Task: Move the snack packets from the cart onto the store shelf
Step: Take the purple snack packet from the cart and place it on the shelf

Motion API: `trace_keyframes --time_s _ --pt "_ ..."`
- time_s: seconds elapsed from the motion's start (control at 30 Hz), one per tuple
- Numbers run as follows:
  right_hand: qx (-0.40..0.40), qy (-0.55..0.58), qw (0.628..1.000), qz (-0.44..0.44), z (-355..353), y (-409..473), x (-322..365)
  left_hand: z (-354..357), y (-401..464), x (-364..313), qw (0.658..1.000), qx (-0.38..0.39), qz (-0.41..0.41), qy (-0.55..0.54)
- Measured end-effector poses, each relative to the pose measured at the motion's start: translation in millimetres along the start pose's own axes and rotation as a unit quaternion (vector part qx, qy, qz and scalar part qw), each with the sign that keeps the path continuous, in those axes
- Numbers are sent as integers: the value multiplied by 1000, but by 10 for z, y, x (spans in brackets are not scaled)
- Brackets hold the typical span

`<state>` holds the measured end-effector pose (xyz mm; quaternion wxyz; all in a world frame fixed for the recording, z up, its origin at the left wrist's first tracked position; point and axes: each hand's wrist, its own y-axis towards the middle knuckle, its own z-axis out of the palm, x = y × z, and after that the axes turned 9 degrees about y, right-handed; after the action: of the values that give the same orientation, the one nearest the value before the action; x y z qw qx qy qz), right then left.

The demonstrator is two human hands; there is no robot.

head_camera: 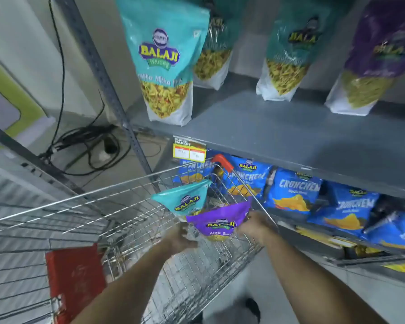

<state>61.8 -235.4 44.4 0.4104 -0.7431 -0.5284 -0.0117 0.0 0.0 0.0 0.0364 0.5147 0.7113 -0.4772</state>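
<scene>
Both my arms reach down into the wire cart (117,190). A purple Balaji snack packet (220,220) sits between my hands: my left hand (181,237) grips its lower left side and my right hand (255,224) holds its right edge. Just behind it a teal Balaji packet (185,197) leans against the cart's far end. On the grey shelf (278,127) above stand a large teal packet (166,59) at the front left, more teal packets (288,54) behind, and a purple one (372,57) at the right.
Blue Crunchem chip bags (292,192) fill the lower shelf beside the cart. A yellow price tag (189,150) hangs on the shelf edge. The slotted metal upright (108,85) stands left of the shelf. Black cables (87,141) lie on the floor. A red flap (76,277) sits on the cart's near end.
</scene>
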Motion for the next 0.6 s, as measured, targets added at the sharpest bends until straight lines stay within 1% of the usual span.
trace_keyframes --time_s 0.03,0.07,0.13,0.17,0.23,0.3,0.4,0.5,0.57,0.6 --pt "-3 49 999 1 54 104 -33 93 103 14 997 -26 17 -71" --pt "0 105 994 4 105 173 -35 161 176 3 991 -48 32 -119" --pt "-6 193 981 1 230 276 -34 269 298 -72 977 -78 46 -193" --pt "-15 215 977 -8 323 341 -59 330 381 -93 967 -89 40 -236" --pt "-43 220 974 -23 441 419 -64 384 481 -113 949 -118 37 -290" --pt "-51 207 976 -43 463 457 -73 357 482 -135 946 -135 57 -289" --pt "-38 257 961 -94 369 361 -70 161 346 -236 953 -141 88 -252" --pt "-20 318 931 -179 149 113 12 -178 81 -449 960 -141 117 -213" --pt "-10 360 906 -222 -83 -68 109 -426 -150 -679 965 -162 138 -151" --pt "-18 374 894 -245 -225 -173 160 -546 -278 -823 965 -179 151 -120"
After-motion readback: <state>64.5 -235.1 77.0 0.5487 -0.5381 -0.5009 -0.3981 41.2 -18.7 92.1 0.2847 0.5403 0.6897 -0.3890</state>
